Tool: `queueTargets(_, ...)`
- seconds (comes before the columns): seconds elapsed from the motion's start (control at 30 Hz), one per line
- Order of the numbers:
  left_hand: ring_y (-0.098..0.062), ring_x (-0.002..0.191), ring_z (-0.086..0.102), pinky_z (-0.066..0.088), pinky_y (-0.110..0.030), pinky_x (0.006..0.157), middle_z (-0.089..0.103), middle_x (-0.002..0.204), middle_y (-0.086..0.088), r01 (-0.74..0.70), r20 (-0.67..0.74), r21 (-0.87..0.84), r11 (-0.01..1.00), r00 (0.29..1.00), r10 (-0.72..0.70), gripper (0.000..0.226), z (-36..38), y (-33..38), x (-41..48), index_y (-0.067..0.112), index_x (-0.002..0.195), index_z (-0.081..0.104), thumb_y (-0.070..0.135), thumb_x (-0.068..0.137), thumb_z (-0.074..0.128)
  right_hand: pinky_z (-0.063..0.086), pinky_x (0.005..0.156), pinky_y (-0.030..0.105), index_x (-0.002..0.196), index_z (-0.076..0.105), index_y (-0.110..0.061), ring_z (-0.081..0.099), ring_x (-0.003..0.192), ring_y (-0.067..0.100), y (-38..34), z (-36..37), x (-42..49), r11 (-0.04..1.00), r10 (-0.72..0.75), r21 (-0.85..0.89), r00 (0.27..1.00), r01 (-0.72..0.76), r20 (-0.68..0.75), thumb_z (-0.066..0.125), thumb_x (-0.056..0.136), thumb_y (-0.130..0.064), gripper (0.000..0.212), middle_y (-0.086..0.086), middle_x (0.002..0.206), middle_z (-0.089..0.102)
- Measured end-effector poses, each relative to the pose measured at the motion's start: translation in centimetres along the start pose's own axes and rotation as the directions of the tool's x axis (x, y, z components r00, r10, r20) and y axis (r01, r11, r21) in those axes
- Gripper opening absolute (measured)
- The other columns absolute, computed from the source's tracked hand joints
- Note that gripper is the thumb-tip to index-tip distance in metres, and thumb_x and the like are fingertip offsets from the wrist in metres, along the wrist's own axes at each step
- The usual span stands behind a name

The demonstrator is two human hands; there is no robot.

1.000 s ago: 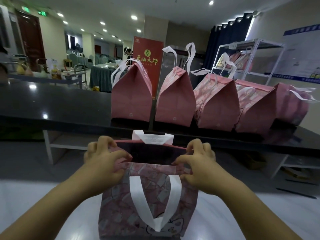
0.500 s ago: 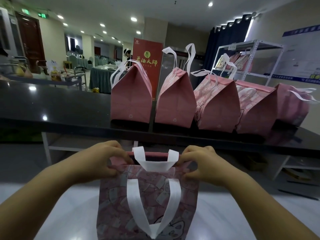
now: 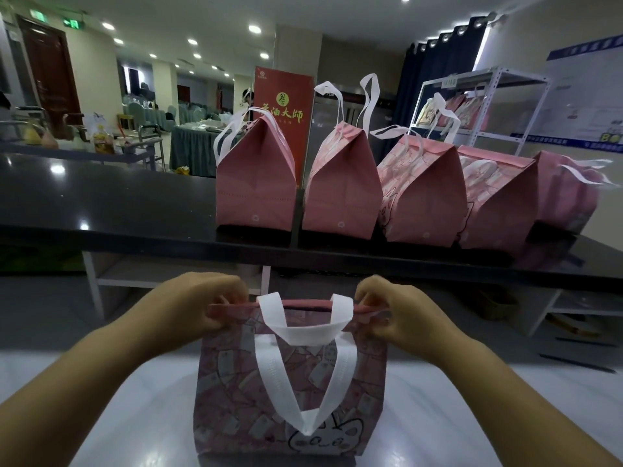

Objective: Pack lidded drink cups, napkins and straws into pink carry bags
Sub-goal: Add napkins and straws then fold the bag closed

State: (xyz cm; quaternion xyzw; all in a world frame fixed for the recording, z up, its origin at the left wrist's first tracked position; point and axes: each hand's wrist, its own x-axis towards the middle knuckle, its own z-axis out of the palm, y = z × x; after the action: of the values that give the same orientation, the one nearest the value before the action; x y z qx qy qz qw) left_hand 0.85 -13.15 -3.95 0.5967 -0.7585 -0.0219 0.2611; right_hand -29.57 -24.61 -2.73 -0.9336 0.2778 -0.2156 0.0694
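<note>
Pink carry bag (image 3: pixel 290 392) upright on the white worktop (image 3: pixel 438 416), near its front edge. Left hand (image 3: pixel 188 308) and right hand (image 3: pixel 397 315) pinch the bag's top corners, mouth pressed nearly closed. Five packed bags (image 3: pixel 340 183) line the black counter (image 3: pixel 118 203) behind.

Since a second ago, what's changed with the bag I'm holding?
The left hand and right hand drew the top edges of the pink bag together: its mouth, open before, is now nearly shut, and the far white handle has flopped over the near side. Both still pinch the rim. The closed bags on the black counter have not moved.
</note>
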Motion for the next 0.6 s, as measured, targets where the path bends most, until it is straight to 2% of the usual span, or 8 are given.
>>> queueTargets(0.1, 0.007, 0.073, 0.057, 0.042, -0.001, 0.061, 0.054, 0.083, 0.03, -0.082, -0.036, 0.063, 0.995, 0.996, 0.084, 0.034, 0.2, -0.2, -0.5, 0.041, 0.083, 0.059, 0.021, 0.067, 0.08, 0.055, 0.063, 0.039, 0.087, 0.07, -0.016, 0.062, 0.075, 0.014, -0.2, 0.3, -0.4, 0.991, -0.127, -0.057, 0.99, 0.124, -0.063, 0.081, 0.068, -0.009, 0.024, -0.004, 0.084, 0.068)
queueTargets(0.23, -0.005, 0.073, 0.064, 0.049, -0.007, 0.062, 0.067, 0.087, 0.009, -0.233, -0.043, 0.145, 0.961, 0.969, 0.242, 0.03, 0.2, -0.5, -1.1, 0.023, 0.088, 0.07, 0.016, 0.061, 0.083, 0.056, 0.066, 0.042, 0.09, 0.073, -0.017, 0.064, 0.081, 0.019, -0.2, 0.8, -1.0, 0.985, -0.148, -0.099, 0.985, 0.139, -0.087, 0.081, 0.068, -0.007, 0.026, -0.001, 0.092, 0.07)
queueTargets(0.37, -0.009, 0.072, 0.067, 0.057, -0.019, 0.062, 0.07, 0.088, -0.002, -0.355, 0.022, 0.252, 0.9, 0.932, 0.362, 0.028, 0.0, -0.5, -1.5, 0.016, 0.087, 0.073, 0.022, 0.06, 0.081, 0.056, 0.066, 0.04, 0.095, 0.074, -0.02, 0.066, 0.086, 0.018, -0.3, 0.9, -1.6, 0.963, -0.194, -0.201, 0.979, 0.179, -0.059, 0.08, 0.072, -0.021, 0.023, -0.002, 0.098, 0.071)
queueTargets(0.47, -0.01, 0.075, 0.068, 0.056, -0.018, 0.065, 0.071, 0.091, -0.003, -0.386, 0.038, 0.319, 0.866, 0.918, 0.395, 0.026, 0.1, -0.8, -1.8, 0.016, 0.088, 0.073, 0.033, 0.07, 0.067, 0.052, 0.068, 0.034, 0.099, 0.074, -0.024, 0.065, 0.09, 0.015, -0.2, 0.9, -2.0, 0.941, -0.204, -0.279, 0.979, 0.192, -0.013, 0.075, 0.077, -0.029, 0.022, -0.005, 0.103, 0.07)
queueTargets(0.53, -0.009, 0.075, 0.066, 0.055, -0.016, 0.065, 0.07, 0.092, 0.0, -0.37, 0.017, 0.313, 0.875, 0.923, 0.384, 0.025, 0.6, -0.9, -1.8, 0.019, 0.089, 0.073, 0.031, 0.068, 0.075, 0.051, 0.066, 0.033, 0.095, 0.075, -0.025, 0.064, 0.087, 0.013, -0.5, 0.8, -1.9, 0.946, -0.196, -0.269, 0.98, 0.183, -0.022, 0.069, 0.08, -0.033, 0.018, -0.008, 0.098, 0.07)
queueTargets(0.6, -0.005, 0.068, 0.062, 0.052, -0.012, 0.059, 0.069, 0.084, 0.005, -0.33, -0.01, 0.269, 0.905, 0.938, 0.345, 0.028, 1.0, -0.6, -1.4, 0.021, 0.088, 0.07, 0.024, 0.062, 0.083, 0.05, 0.061, 0.036, 0.089, 0.074, -0.022, 0.062, 0.075, 0.013, -1.0, 1.0, -1.2, 0.958, -0.17, -0.243, 0.984, 0.153, -0.05, 0.068, 0.081, -0.034, 0.016, -0.008, 0.088, 0.069)
